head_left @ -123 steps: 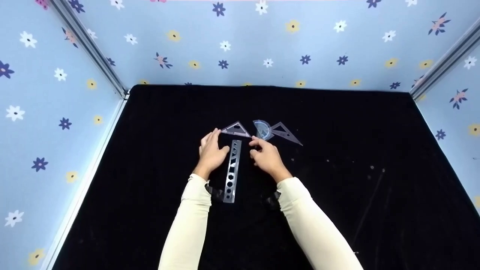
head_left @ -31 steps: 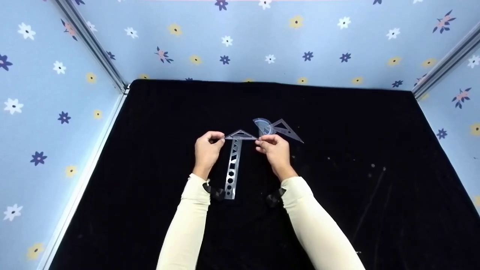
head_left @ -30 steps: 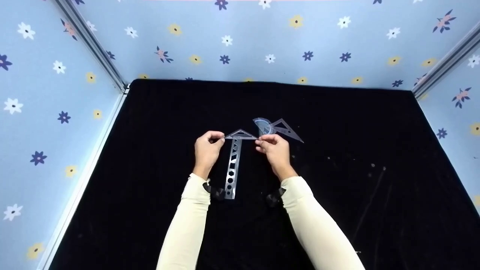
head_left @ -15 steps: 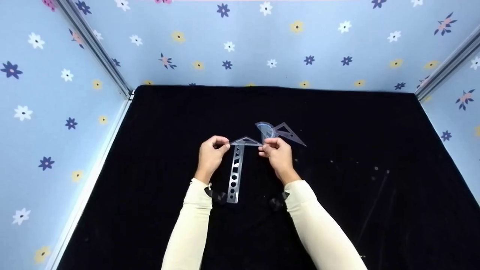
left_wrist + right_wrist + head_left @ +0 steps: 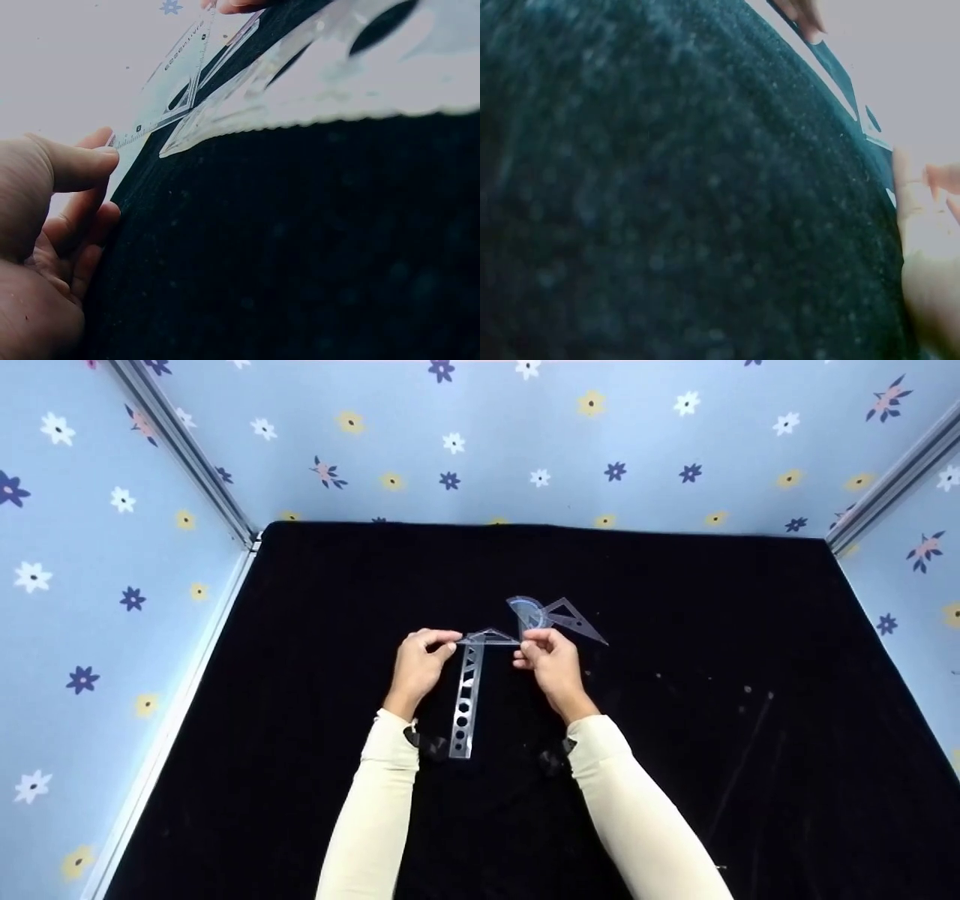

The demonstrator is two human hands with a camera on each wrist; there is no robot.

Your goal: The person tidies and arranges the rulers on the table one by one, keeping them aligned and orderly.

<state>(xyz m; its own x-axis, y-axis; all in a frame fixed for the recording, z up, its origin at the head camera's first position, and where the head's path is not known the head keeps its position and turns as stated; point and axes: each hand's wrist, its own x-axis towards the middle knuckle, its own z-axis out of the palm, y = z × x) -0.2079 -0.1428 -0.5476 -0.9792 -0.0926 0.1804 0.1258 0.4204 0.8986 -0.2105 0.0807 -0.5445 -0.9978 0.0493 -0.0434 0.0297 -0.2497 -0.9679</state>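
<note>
Both hands hold a clear set square (image 5: 491, 638) by its two end corners, above the far end of a ruler. The left hand (image 5: 420, 664) pinches the left corner between thumb and fingers; in the left wrist view the set square (image 5: 176, 71) shows its printed scale. At the opposite corner, the right hand (image 5: 553, 664) pinches with thumb and index finger. Below, the clear stencil ruler (image 5: 465, 705) with cut-out shapes lies lengthwise on the black cloth. In the right wrist view the right hand (image 5: 926, 232) is washed out and partly cut off.
A clear protractor (image 5: 528, 612) lies just beyond the right hand, and a second set square (image 5: 576, 622) overlaps its right side. The black cloth (image 5: 675, 780) covers the table. Flower-patterned walls (image 5: 495, 450) stand at the back and sides.
Four seconds ago the set square lay on the cloth beyond the ruler; now both hands hold it over the ruler's far end. In the last second it has tipped flatter to view.
</note>
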